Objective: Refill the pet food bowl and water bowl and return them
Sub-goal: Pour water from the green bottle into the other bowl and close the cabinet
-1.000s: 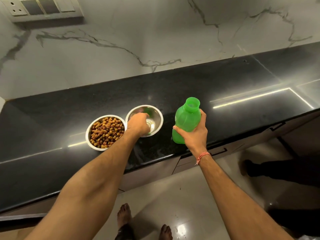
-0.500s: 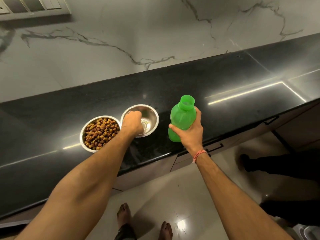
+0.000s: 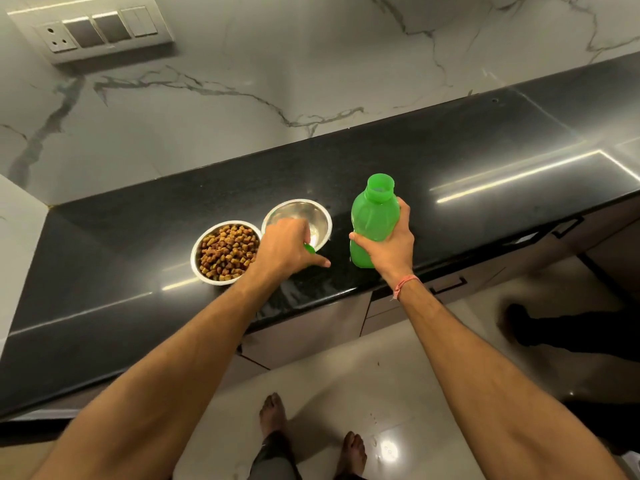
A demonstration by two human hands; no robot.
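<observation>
Two steel bowls stand side by side on the black counter near its front edge. The left food bowl is full of brown kibble. The right water bowl shows a shiny inside; whether it holds water I cannot tell. My left hand hovers over the water bowl's near rim, fingers curled round a small green piece that looks like the bottle's cap. Just to the right, my right hand grips the uncapped green bottle, which stands upright on the counter.
A marble wall with a switch panel backs the counter. Drawer fronts with dark handles sit below the edge. My bare feet are on the tiled floor. Another person's dark-clad leg stands at the right.
My left hand has drawn back from inside the water bowl to its near rim. The bottle stays upright in my right hand. The camera has tilted up a little.
</observation>
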